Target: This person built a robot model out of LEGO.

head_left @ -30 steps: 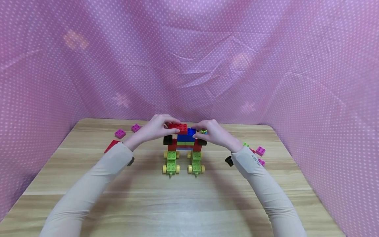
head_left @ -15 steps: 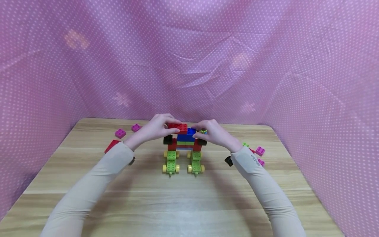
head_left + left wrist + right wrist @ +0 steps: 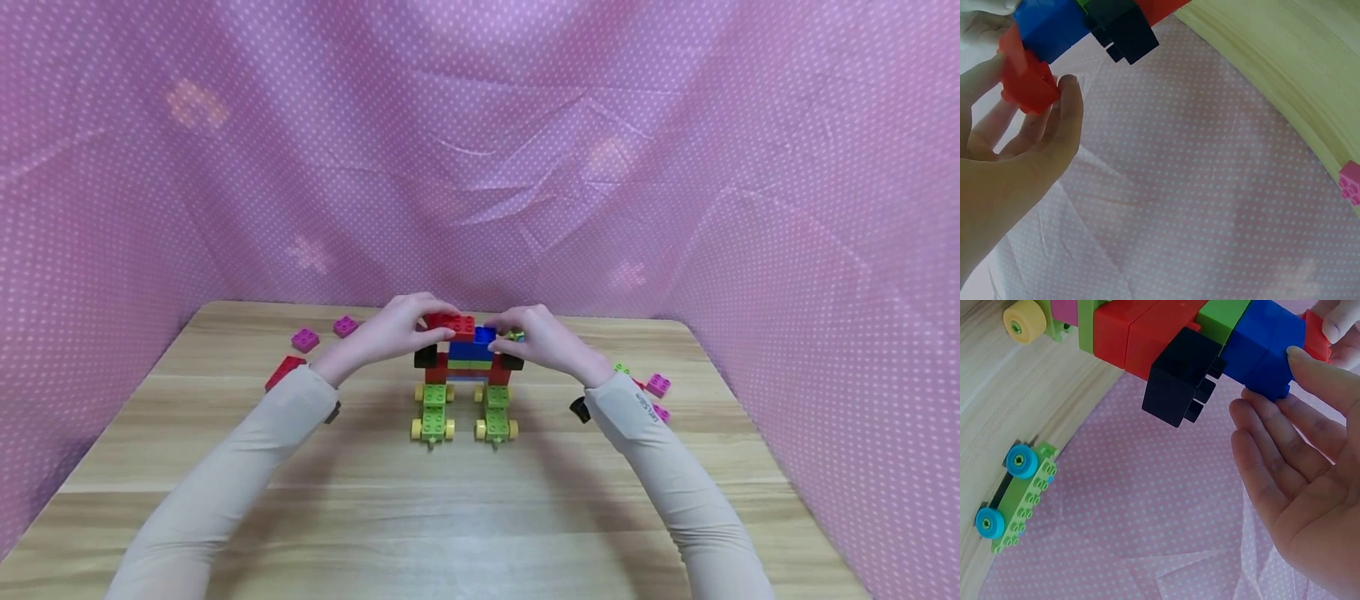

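Mid-table, left hand pinching red brick

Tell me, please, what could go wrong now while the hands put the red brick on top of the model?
1. The left hand pinches the red brick over only the left part of the blue block; pressed unevenly, it may sit crooked.
2. The model stands on green wheeled bases, so downward pressure could make it roll, although the right hand steadies it.

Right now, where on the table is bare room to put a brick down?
The table is bare in front of the wheeled model, between the sleeves. It is crowded beside the right hand, near the pink bricks, and at the far left by the red brick.
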Demonstrator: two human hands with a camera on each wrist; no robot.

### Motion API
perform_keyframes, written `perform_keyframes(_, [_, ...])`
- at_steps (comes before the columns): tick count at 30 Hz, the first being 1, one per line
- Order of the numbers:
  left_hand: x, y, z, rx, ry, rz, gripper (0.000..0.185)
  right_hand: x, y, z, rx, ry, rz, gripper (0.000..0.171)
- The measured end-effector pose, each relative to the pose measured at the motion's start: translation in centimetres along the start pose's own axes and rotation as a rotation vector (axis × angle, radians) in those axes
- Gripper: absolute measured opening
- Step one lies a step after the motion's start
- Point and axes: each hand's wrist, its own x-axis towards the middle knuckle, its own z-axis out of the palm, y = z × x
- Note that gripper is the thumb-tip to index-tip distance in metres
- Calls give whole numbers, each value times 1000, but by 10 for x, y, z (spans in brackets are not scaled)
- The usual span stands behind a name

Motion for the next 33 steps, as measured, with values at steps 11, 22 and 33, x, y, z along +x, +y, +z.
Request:
perform_keyframes(11, [-10, -10, 1, -84, 15, -32, 44, -7, 5, -2, -21, 15, -14, 34])
perform_keyframes(22, [-20, -16, -4, -112, 46, -58, 41, -30, 21, -24, -15, 86, 28, 34])
perform_keyframes(33, [-22, -20, -4, -108, 79, -42, 38, -68, 54, -33, -41, 74, 173, 33])
